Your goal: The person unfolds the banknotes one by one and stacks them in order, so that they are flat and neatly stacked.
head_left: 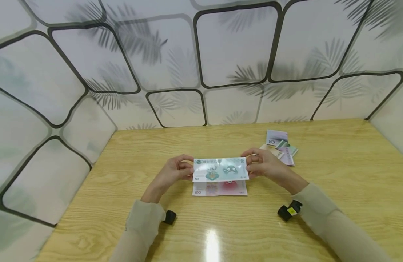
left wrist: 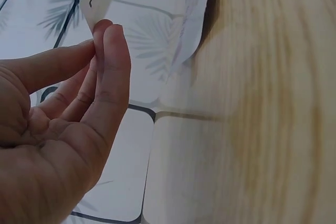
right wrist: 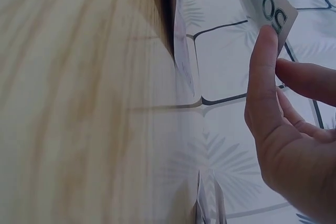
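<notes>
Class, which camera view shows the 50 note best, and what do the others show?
The head view: the 50 note faces the camera, its printed side almost whole between the left hand and right hand. The left wrist view catches only a pale end; the right wrist view, a slanted end reading YUAN.

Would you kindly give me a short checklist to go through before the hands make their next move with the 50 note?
1. Left hand pinching the 50 note at its left end: ok.
2. Right hand pinching its right end: ok.
3. 50 note raised off the table: ok, the wrist views show it held up.
4. 100 note lying flat: not ok, its end curls up in the left wrist view.
5. Upper part of the 100 note uncovered: cannot tell, the 50 note hides it in the head view.
6. Loose notes apart from the 100 note: ok, they lie to its right.
</notes>
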`<state>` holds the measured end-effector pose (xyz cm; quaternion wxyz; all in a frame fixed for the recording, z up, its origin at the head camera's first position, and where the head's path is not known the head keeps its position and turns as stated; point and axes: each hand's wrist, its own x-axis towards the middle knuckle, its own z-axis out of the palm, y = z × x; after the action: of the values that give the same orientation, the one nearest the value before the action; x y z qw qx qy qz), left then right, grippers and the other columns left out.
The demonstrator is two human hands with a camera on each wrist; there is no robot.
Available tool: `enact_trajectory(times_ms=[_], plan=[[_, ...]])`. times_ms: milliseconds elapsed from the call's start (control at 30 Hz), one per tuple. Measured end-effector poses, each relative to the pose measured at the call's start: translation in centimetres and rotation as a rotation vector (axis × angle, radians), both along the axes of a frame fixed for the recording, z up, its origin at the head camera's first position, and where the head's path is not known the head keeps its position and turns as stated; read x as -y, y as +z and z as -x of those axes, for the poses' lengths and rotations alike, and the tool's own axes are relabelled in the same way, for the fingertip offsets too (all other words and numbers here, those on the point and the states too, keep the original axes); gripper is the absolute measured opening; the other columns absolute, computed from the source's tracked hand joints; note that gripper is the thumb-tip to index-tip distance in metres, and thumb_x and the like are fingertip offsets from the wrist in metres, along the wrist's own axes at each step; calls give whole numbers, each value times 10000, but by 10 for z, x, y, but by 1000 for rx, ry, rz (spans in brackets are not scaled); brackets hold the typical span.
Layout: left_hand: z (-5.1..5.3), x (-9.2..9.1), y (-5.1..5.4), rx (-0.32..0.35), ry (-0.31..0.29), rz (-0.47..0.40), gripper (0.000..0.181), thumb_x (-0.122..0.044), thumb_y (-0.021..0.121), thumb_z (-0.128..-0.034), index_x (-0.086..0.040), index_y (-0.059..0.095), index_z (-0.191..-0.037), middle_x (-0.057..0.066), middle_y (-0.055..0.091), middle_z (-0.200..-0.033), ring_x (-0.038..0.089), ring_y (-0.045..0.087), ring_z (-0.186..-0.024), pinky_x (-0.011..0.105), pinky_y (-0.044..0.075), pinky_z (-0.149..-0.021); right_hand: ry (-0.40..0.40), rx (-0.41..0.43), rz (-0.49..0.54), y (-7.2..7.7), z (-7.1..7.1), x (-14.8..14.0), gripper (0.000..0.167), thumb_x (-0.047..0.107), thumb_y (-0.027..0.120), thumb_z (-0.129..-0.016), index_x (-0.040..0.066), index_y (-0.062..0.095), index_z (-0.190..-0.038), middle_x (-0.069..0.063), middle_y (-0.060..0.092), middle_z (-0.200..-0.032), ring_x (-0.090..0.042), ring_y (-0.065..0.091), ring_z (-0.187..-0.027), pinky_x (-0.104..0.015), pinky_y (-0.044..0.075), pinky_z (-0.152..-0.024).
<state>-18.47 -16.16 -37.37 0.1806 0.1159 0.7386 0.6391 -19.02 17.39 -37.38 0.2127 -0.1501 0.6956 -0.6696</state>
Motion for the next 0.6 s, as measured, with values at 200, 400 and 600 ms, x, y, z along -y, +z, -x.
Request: enact_trajectory(times_ms=[200, 400, 600], plan=[[0, -2, -1, -3, -7, 61, 397, 90, 558, -983, 100, 497, -1375, 114, 698, -975, 190, 685, -853, 371, 611, -792, 15, -9, -22, -4, 2, -2, 424, -127, 543, -947, -203, 389, -1335, -78, 599, -923, -154, 645, -802, -299, 602, -699], [1, -2, -1, -15, -19, 84, 401, 88, 562, -987, 95, 493, -1382, 126, 704, -982, 190, 684, -834, 363, 611, -782, 38, -6, -33, -4, 3, -1, 447, -121, 549, -935, -210, 375, -1337, -88, 594, -925, -153, 645, -800, -301, 608, -700], [0, -1, -3, -25, -49, 101, 407, 83, 559, -991, 109, 469, -1387, 126, 704, -972, 177, 672, -817, 337, 608, -771, 78, 0, -32, -3, 1, -1, 426, -109, 547, -937, -224, 372, -1309, -93, 613, -920, -169, 661, -798, -316, 614, -709]])
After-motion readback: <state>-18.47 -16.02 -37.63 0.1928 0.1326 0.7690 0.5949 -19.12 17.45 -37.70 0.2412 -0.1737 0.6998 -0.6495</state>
